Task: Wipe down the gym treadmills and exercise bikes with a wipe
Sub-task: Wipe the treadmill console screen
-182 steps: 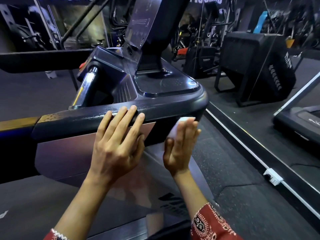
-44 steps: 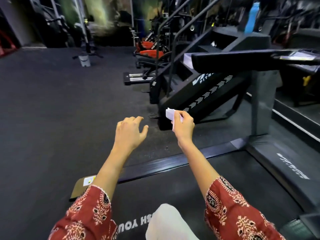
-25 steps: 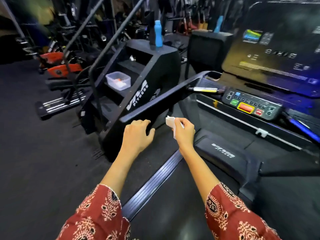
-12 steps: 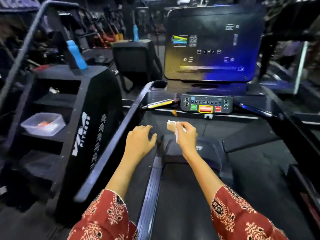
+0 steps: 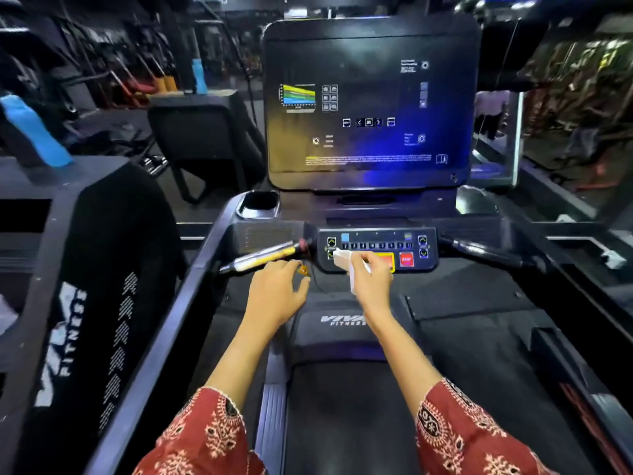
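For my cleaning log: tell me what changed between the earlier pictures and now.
The person left a treadmill's side rail, turned, and now faces a treadmill console. The right hand brought the white wipe up before the button panel. The left hand came off the rail and hovers empty. Unchanged: the right hand holds the wipe.

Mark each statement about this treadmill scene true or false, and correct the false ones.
1. The right hand pinches a folded white wipe in front of the black button panel. True.
2. The left hand grips the yellow-and-silver handle. False: its loosely curled fingers hold nothing, and it sits just below the handle.
3. The large console screen is blank. False: it shows a coloured chart and icons.
4. A blue bottle stands on the black machine to the left. True.
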`<state>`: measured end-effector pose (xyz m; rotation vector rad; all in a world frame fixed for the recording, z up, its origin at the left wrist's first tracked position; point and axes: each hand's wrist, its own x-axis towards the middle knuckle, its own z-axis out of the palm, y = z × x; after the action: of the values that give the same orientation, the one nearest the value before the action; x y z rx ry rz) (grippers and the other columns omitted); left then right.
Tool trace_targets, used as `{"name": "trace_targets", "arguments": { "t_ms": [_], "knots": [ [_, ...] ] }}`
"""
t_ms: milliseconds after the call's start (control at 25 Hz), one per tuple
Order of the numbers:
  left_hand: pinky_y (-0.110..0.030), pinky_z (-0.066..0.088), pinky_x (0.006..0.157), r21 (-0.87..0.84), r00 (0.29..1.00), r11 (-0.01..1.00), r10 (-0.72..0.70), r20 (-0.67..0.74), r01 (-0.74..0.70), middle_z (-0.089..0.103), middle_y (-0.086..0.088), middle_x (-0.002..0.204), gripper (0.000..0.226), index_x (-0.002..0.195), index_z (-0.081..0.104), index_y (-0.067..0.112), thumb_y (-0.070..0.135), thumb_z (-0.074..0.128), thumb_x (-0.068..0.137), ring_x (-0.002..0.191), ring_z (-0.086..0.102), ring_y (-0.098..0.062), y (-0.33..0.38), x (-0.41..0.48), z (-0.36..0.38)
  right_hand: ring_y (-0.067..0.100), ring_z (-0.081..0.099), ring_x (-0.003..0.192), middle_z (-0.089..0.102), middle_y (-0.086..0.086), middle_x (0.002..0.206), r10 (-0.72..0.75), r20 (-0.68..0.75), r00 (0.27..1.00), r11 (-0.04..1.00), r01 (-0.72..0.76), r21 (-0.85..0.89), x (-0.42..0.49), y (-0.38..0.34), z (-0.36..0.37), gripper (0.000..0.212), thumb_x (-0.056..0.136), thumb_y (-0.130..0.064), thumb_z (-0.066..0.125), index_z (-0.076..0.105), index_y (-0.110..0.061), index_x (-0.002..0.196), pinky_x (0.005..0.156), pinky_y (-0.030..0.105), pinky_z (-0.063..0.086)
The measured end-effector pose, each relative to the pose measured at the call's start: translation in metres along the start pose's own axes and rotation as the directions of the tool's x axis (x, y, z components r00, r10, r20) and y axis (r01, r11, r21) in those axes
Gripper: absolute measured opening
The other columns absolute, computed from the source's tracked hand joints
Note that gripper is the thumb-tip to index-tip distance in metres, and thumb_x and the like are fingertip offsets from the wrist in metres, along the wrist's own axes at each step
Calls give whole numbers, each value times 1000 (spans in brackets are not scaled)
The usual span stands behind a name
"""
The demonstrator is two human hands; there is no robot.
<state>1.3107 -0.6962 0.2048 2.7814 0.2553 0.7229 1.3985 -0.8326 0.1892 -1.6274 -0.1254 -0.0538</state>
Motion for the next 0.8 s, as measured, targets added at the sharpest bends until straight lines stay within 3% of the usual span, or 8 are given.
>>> {"name": "trace_targets", "arguments": {
  "t_ms": [80, 200, 320, 400, 480, 600, 720, 800],
  "knots": [
    [-40, 52, 61, -1, 1000, 1000, 4, -2, -4, 69, -13, 78, 40, 90, 70, 5, 36, 48, 77, 75, 64, -36, -5, 44, 14, 16, 55, 84, 62, -5, 80, -9, -29, 1000, 1000, 9, -9, 42, -4, 6, 17, 91, -9, 53, 64, -14, 79, 69, 20, 40],
    [-40, 50, 66, -18, 1000, 999, -30, -2, 30, 68, -13, 81, 34, 97, 70, 5, 30, 57, 77, 79, 63, -37, -7, 87, 30, 18, 56, 87, 64, -3, 85, -28, -43, 999, 999, 26, -27, 85, -4, 13, 16, 93, -13, 52, 66, -14, 86, 60, 8, 39],
    [-39, 52, 64, -29, 999, 999, 33, -5, -33, 69, -11, 82, 28, 96, 70, 2, 19, 67, 74, 76, 65, -35, -17, 103, 52, 19, 56, 95, 66, -1, 93, -30, -57, 998, 996, 26, -80, 103, 12, 18, 19, 97, -19, 50, 68, -12, 97, 64, 7, 39],
    [-38, 53, 64, -42, 998, 997, 57, -33, -58, 69, -10, 84, 30, 94, 71, 2, 22, 61, 74, 77, 65, -34, -27, 107, 64, 21, 59, 99, 70, 0, 99, -156, -79, 985, 976, 141, -165, 102, 21, 20, 21, 100, -20, 49, 68, -11, 102, 76, 17, 41],
    [-39, 53, 67, -61, 997, 996, 65, -49, -68, 69, -11, 91, 37, 96, 70, 2, 28, 51, 77, 81, 65, -33, -35, 110, 73, 26, 62, 104, 69, 10, 107, -389, -95, 916, 894, 351, -278, 104, 36, 25, 23, 98, -13, 50, 67, 0, 109, 90, 23, 42],
    [-40, 53, 75, -48, 997, 996, 75, -25, -76, 68, -15, 102, 43, 102, 69, 0, 29, 48, 78, 91, 65, -34, -49, 108, 84, 24, 41, 133, 56, 18, 132, -572, 145, 807, 702, 573, -422, 101, 68, 43, 37, 101, -16, 42, 56, 7, 127, 112, 29, 31],
    [-44, 51, 87, -87, 999, 996, 30, 14, -28, 66, -20, 112, 42, 112, 66, -3, 20, 56, 79, 101, 64, -36, -69, 108, 96, 15, 8, 147, 33, 14, 152, -542, 436, 719, 479, 690, -542, 91, 100, 53, 50, 106, -29, 21, 30, 1, 145, 120, 33, 11],
    [-45, 48, 92, -123, 999, 992, 23, 34, -19, 64, -21, 117, 45, 118, 63, -3, 22, 51, 83, 106, 62, -36, -78, 108, 104, 14, 4, 148, 30, 13, 154, -543, 476, 692, 406, 712, -572, 94, 108, 53, 49, 106, -28, 17, 28, -2, 147, 120, 33, 6]
  ]
}}
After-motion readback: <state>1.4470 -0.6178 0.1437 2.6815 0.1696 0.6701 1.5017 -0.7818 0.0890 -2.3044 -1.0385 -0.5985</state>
